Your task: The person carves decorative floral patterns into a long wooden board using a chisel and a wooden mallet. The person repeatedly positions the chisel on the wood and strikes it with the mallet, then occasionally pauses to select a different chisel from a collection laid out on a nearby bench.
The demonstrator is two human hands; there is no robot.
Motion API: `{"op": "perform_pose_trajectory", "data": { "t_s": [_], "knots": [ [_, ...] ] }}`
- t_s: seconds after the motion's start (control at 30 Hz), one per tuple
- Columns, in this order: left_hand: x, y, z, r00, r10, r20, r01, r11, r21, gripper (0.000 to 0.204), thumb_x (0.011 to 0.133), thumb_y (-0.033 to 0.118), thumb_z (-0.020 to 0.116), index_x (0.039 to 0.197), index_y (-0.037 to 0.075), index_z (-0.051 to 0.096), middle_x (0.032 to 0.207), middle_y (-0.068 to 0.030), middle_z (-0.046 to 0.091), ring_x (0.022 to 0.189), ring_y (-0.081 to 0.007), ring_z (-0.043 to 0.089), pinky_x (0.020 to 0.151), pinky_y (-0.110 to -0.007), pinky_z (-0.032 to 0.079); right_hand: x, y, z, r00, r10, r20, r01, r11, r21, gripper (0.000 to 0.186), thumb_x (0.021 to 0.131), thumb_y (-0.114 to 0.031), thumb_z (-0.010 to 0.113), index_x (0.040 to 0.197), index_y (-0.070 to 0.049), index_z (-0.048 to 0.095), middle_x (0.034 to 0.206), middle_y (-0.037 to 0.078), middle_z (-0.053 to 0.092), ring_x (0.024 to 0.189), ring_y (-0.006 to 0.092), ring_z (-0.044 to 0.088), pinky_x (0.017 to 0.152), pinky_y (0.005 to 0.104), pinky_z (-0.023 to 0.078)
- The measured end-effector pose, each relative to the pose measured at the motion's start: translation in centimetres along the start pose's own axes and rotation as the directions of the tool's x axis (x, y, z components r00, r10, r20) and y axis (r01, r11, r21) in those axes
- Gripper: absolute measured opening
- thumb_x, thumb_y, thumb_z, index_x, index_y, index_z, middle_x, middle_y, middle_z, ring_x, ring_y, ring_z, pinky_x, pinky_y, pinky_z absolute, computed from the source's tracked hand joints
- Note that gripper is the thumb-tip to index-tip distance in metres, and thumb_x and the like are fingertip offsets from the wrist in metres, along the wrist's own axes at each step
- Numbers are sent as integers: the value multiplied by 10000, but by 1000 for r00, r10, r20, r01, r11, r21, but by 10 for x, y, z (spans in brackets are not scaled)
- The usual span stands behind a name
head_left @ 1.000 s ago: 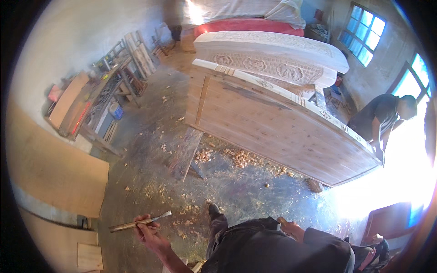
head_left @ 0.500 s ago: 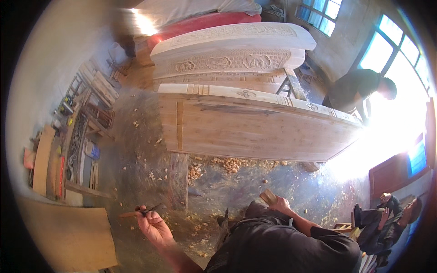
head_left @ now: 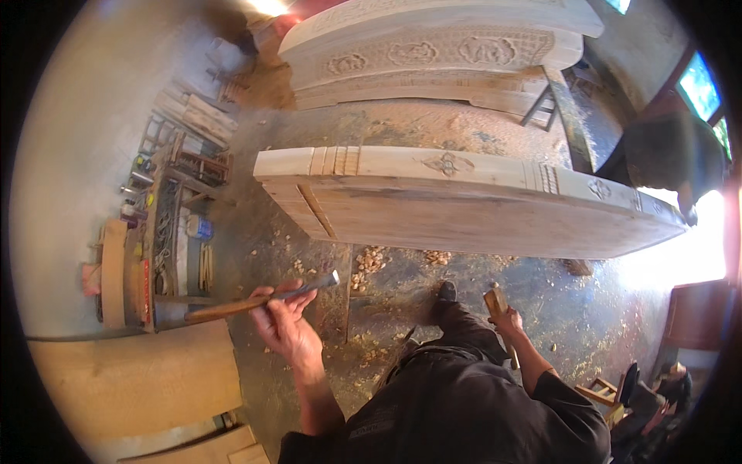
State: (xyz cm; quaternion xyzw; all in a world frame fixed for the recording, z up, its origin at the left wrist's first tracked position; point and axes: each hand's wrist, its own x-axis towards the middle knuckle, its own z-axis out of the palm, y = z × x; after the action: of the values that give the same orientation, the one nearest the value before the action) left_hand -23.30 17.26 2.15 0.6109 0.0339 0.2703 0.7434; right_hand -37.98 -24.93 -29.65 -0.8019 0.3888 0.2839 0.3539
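Observation:
My left hand (head_left: 290, 331), raised at the lower left, has its fingers closed round a chisel (head_left: 222, 309). The chisel's wooden handle points left and its metal blade tip points right, toward the thick wooden panel (head_left: 464, 220). Lower right of centre, my right hand (head_left: 508, 323) grips a wooden mallet (head_left: 495, 299), its block-shaped head showing above the fingers and a bit of handle below. Both tools are apart from the panel. Carved flower motifs and grooved bands run along the panel's pale upper edge.
Larger carved panels (head_left: 433, 54) stand behind. A co-worker (head_left: 665, 158) bends at the panel's right end; another person (head_left: 657, 402) sits lower right. Tools crowd a bench (head_left: 166, 224) on the left. A tan board (head_left: 139, 379) lies lower left. Wood chips (head_left: 371, 259) litter the floor.
My view has shifted, so the panel's carved edge shows more from above. My left hand has turned the chisel, bringing its blade out to the right. The mallet stays in my right hand.

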Motion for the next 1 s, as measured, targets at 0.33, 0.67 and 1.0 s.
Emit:
{"op": "perform_pose_trajectory", "data": {
  "t_s": [0.33, 0.67, 1.0],
  "knots": [
    [71, -41, 135, 974, 77, 215, -72, 997, -30, 283, 1116, 334, 487, 1247, 84, 462, 950, -153, 671, 694, -166, 640, 585, -303, 544, 57, 84, -47, 962, 262, -73, -232, 932, 278, 377, 810, -216, 828, 1097, -46, 652, 740, 81, 683, 554, 201, 648, 488, 358, 539],
    [120, -87, 207, 860, -21, 510, 24, 1000, -1, 337, 1008, 49, 665, 1298, -1, 500, 987, -152, 699, 737, -174, 686, 655, -281, 579, -46, 106, 25, 862, 507, -9, -339, 590, 732, 422, 758, -53, 807, 1121, -42, 591, 727, 75, 637, 582, 196, 637, 497, 340, 516],
    [147, -107, 215, 672, -80, 736, -31, 990, 136, 161, 982, 1, 697, 1115, -47, 621, 995, -98, 729, 853, -129, 692, 771, -247, 559, -53, 149, 158, 903, 381, -200, -304, 894, 330, 478, 804, -306, 765, 1190, -32, 691, 942, 181, 757, 885, 326, 746, 749, 448, 576]
  ]
}}
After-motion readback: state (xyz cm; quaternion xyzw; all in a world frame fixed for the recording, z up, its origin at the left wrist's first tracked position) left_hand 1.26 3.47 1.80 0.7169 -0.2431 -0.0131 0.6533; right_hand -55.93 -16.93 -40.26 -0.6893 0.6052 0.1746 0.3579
